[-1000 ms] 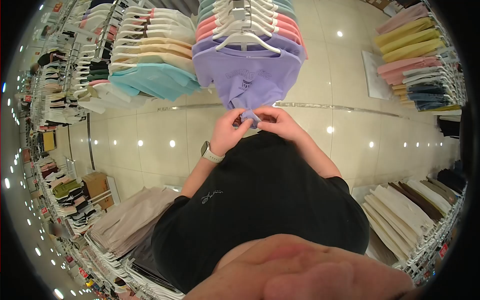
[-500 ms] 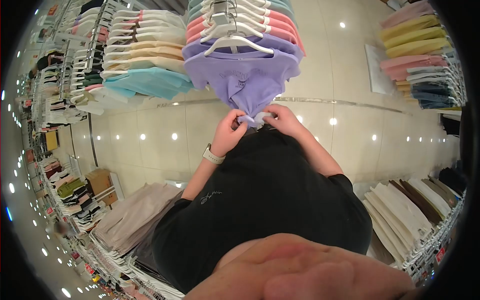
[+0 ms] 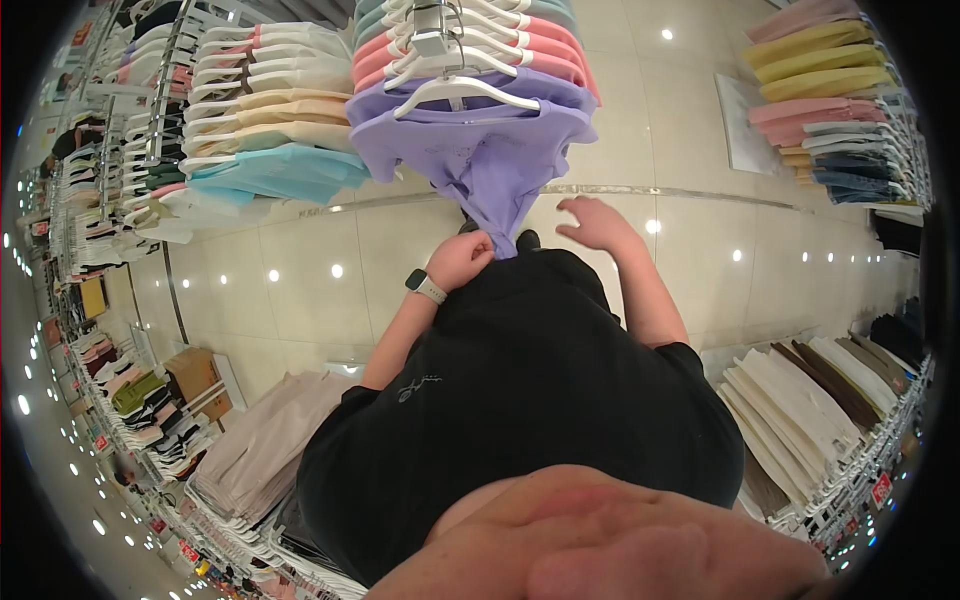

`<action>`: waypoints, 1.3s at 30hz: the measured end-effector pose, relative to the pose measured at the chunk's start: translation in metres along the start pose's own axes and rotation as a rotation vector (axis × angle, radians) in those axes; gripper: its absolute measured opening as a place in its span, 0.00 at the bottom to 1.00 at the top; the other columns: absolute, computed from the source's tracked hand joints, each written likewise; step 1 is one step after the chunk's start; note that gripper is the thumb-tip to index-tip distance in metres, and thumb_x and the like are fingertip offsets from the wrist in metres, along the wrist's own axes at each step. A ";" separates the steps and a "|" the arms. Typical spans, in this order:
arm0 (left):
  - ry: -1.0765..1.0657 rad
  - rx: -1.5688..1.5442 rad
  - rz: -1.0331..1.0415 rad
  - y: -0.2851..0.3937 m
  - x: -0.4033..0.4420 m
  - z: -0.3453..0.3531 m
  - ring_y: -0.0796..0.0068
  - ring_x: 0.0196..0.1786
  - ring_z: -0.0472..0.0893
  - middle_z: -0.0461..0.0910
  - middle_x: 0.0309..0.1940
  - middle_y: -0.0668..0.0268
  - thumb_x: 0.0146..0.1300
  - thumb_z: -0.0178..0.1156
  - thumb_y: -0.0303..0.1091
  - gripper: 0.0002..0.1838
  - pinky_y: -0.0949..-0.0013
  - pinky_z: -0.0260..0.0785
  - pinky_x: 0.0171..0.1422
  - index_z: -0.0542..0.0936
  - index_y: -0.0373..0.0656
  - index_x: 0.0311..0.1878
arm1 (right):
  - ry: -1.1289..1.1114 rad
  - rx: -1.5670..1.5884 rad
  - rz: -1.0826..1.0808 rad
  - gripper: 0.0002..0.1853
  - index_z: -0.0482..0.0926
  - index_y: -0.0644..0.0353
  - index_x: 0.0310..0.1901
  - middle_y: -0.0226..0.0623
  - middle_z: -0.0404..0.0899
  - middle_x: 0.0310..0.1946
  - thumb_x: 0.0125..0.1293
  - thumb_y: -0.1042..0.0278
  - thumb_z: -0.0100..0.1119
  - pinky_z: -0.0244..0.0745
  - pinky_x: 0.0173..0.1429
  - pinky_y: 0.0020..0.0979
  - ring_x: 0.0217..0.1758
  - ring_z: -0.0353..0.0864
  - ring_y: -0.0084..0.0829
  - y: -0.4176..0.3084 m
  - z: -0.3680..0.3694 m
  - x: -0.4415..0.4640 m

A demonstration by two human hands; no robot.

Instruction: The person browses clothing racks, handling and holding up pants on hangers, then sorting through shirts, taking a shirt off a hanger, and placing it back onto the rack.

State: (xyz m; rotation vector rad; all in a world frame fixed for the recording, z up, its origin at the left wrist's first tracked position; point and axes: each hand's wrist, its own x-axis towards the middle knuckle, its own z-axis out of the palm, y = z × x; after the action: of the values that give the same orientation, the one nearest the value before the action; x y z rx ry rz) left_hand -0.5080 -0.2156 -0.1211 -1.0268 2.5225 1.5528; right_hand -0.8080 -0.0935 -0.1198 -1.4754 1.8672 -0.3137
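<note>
Wearing, down at six o'clock and closest of all, a black T-shirt (image 3: 560, 390) with pale script on the chest. Then up the arm at eleven, strapped on with a light band, a smartwatch (image 3: 419, 285). Clenching now with the left hand (image 3: 463, 262), just short of twelve, at the gathered hem (image 3: 506, 244) of a lavender T-shirt (image 3: 475, 150)! Hard to tell how the fingertips sit, tucked behind the knuckles. Over to two o'clock, with the right hand (image 3: 600, 222): gripping nothing, fingers loose and slightly curled, well apart from the cloth. Hanging at twelve, that lavender T-shirt, on a white hanger (image 3: 470, 92), drawn down from broad shoulders to a narrow, creased tail by the left hand. Packed behind on the same rail, more lavender, then pink shirts (image 3: 552, 72). Spread underfoot, a glossy tiled floor (image 3: 320, 240). Round to ten o'clock for light-blue shirts (image 3: 280, 172); down to eight for beige trousers (image 3: 262, 440); across to four for cream trousers (image 3: 765, 410). And farther out, at two, folded over hangers, yellow garments (image 3: 815, 62).
</note>
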 end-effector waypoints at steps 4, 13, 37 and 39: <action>0.362 -0.035 0.001 -0.006 -0.003 -0.033 0.59 0.42 0.85 0.85 0.41 0.58 0.67 0.65 0.33 0.09 0.61 0.77 0.49 0.82 0.41 0.48 | 0.419 0.261 0.118 0.26 0.80 0.58 0.61 0.45 0.82 0.55 0.63 0.60 0.70 0.77 0.63 0.44 0.56 0.82 0.45 -0.006 -0.031 0.010; 0.879 0.434 0.387 0.056 0.004 -0.174 0.54 0.67 0.75 0.75 0.66 0.52 0.60 0.73 0.31 0.37 0.57 0.71 0.65 0.70 0.36 0.72 | 0.838 0.265 -0.484 0.26 0.81 0.58 0.61 0.37 0.84 0.47 0.60 0.74 0.73 0.77 0.60 0.37 0.54 0.83 0.36 -0.074 -0.096 0.031; 0.685 -0.381 -0.011 -0.028 0.041 -0.137 0.69 0.52 0.84 0.86 0.49 0.61 0.61 0.74 0.33 0.22 0.65 0.76 0.57 0.80 0.36 0.55 | 0.617 0.341 -0.122 0.15 0.84 0.58 0.46 0.36 0.86 0.39 0.60 0.62 0.75 0.80 0.50 0.38 0.44 0.86 0.41 -0.055 -0.082 0.055; 0.645 -0.616 -0.043 -0.055 0.038 -0.121 0.69 0.53 0.83 0.85 0.51 0.61 0.60 0.75 0.33 0.26 0.65 0.76 0.58 0.79 0.35 0.59 | 0.505 0.545 -0.057 0.17 0.85 0.60 0.46 0.35 0.87 0.38 0.61 0.60 0.76 0.80 0.47 0.36 0.41 0.88 0.38 -0.027 -0.072 0.059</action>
State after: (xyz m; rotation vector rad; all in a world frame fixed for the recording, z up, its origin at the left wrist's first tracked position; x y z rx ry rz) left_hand -0.4704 -0.3486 -0.1156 -1.8994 2.3240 2.3717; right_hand -0.8407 -0.1732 -0.0757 -1.1300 1.8935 -1.2110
